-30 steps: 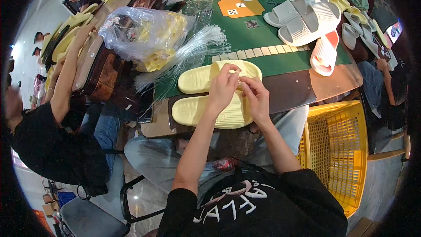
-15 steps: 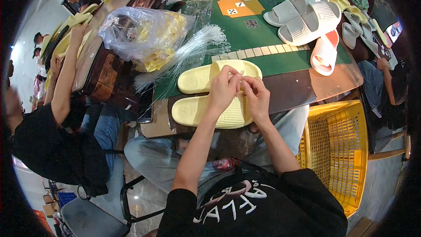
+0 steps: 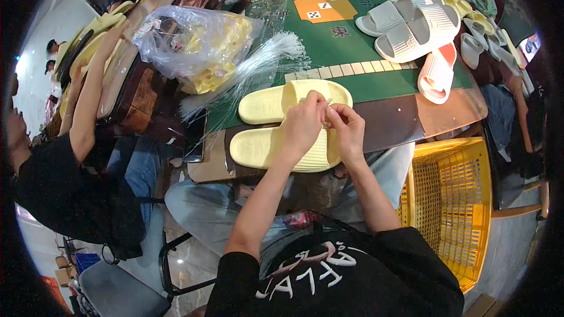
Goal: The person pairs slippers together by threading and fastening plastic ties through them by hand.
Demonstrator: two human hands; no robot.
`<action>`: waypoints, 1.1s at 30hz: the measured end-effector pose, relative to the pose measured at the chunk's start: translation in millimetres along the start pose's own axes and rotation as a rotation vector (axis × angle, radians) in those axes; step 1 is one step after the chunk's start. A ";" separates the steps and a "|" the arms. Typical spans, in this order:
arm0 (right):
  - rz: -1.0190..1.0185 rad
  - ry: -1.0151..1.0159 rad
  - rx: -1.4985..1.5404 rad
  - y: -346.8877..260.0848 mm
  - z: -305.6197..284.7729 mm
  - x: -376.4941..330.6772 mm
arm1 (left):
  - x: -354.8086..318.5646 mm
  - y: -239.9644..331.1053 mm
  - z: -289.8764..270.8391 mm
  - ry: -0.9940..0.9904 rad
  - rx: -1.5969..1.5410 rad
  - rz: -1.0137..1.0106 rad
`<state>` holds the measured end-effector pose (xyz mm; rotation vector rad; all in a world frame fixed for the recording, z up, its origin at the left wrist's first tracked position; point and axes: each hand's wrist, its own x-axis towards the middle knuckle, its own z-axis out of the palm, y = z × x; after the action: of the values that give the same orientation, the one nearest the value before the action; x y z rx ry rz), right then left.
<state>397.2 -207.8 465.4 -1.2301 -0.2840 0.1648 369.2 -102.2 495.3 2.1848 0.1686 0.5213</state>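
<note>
Two pale yellow slide sandals lie side by side at the table's near edge, a far slide (image 3: 258, 105) and a near slide (image 3: 254, 148). Above their straps, my left hand (image 3: 304, 124) and my right hand (image 3: 348, 131) meet with fingertips pinched together. Whatever is between the fingertips is too small to make out; the fingers partly cover it. Left of the slides lies a bundle of thin clear plastic strands (image 3: 267, 61). It rests against a clear plastic bag (image 3: 170, 53) with yellow pieces inside.
Grey slides (image 3: 405, 29) and a white-and-red slide (image 3: 436, 79) sit at the right of the green tabletop (image 3: 364, 38). A yellow plastic basket (image 3: 452, 211) stands by my right side. A phone (image 3: 194, 147) lies left. A person in a black shirt (image 3: 82, 194) sits at my left, handling slides.
My hands stay over the straps with only small finger movements; the right fingertips have lifted slightly. The whole view has shifted a little. The slides lie as before.
</note>
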 end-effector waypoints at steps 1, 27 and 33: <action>0.016 0.010 0.009 -0.4 1.0 0.4 | 0.4 0.6 -1.0 -0.006 0.029 -0.002; -0.068 0.065 -0.113 18.6 -24.6 7.4 | 3.1 -7.7 9.7 0.123 -0.052 0.259; -0.142 0.093 -0.210 5.6 -20.8 -3.0 | -47.5 -20.2 -60.0 0.331 0.067 0.037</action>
<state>400.9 -225.6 453.4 -1.4164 -0.3123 -0.0459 302.1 -60.3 497.5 2.1560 0.3280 0.9093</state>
